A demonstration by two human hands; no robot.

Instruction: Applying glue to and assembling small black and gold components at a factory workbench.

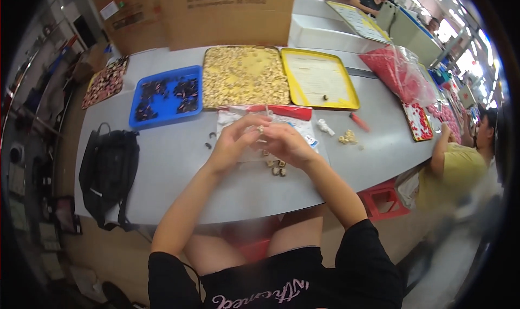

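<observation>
My left hand (237, 137) and my right hand (287, 142) meet over the table's middle, fingertips close together. Between them is a small cream-coloured piece (261, 129), pinched in the fingers; its exact kind is too small to make out. Under the hands lies a white and red plastic bag (295, 118), partly covered by them. Just below my right hand, several small dark-and-cream pieces (278, 171) rest on the grey tabletop. A couple of small dark bits (209, 145) lie left of my left hand.
Beyond the hands stand a blue tray (165, 114) of dark pieces, a yellow tray (246, 65) full of cream pieces and another yellow tray (319, 79). A black bag (108, 171) lies left. Right are a red-handled tool (359, 122), a pink bag (398, 73) and a co-worker (455, 168).
</observation>
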